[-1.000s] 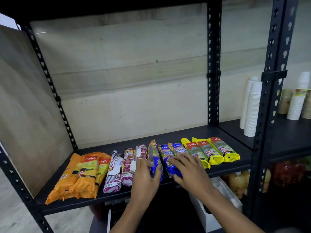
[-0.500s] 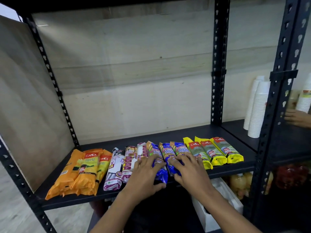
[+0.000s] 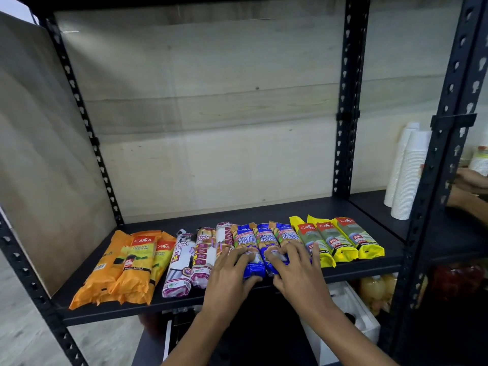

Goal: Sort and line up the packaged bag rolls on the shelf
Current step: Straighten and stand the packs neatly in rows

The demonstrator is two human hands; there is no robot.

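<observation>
Packaged bag rolls lie in a row on the black shelf point(image 3: 264, 212): orange packs point(image 3: 126, 265) at the left, then white-and-purple rolls point(image 3: 182, 260), three blue rolls point(image 3: 244, 240) in the middle, and three yellow rolls point(image 3: 332, 240) at the right. My left hand point(image 3: 227, 276) grips the leftmost blue roll, fingers over its top and thumb under its front end. My right hand point(image 3: 295, 268) grips the middle blue roll point(image 3: 264, 240) the same way, and its fingers also cover part of the right one.
Black slotted uprights point(image 3: 346, 101) frame the bay, with a wooden panel point(image 3: 39, 154) at the left. Stacked white cups point(image 3: 408, 175) stand on the neighbouring shelf, where another person's hand point(image 3: 472, 178) shows. A white crate point(image 3: 356, 313) and bottles point(image 3: 375, 289) sit below.
My left hand has shifted right onto the leftmost blue roll. The blue rolls have swung straighter and closer together. Another person's hand has appeared at the right edge.
</observation>
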